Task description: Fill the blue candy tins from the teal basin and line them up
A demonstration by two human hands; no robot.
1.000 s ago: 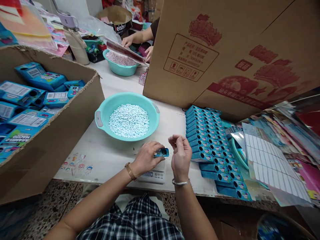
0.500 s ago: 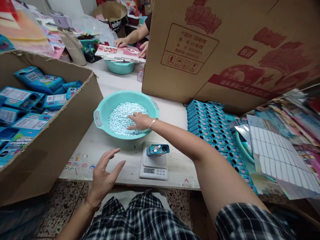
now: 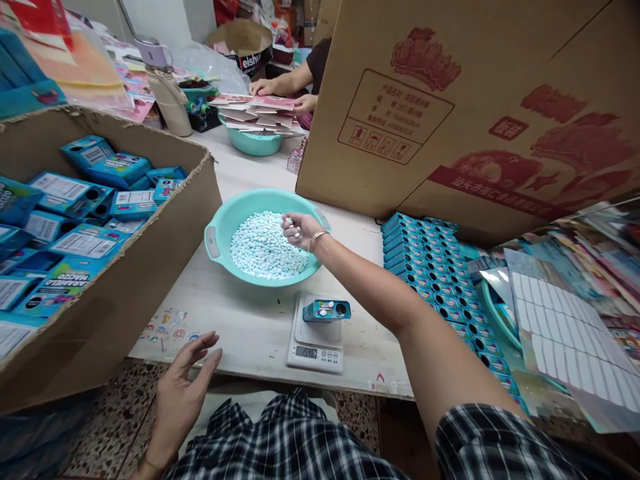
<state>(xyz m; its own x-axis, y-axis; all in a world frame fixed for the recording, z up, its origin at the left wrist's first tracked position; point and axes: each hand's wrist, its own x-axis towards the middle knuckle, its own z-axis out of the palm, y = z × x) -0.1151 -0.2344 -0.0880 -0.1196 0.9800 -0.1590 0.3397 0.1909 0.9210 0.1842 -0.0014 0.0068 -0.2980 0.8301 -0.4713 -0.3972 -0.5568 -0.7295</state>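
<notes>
A flat white worktop [image 3: 250, 327] runs from lower centre towards the upper left of the frame, small coloured cartoon stickers [image 3: 161, 330] near its front edge. On it stand a round turquoise plastic basin [image 3: 265, 201] mid-frame, a white digital scale [image 3: 315, 337] below, rows of small blue boxes [image 3: 440, 273] right of centre and, seemingly, a large brown cardboard carton [image 3: 380, 177] behind them.
</notes>
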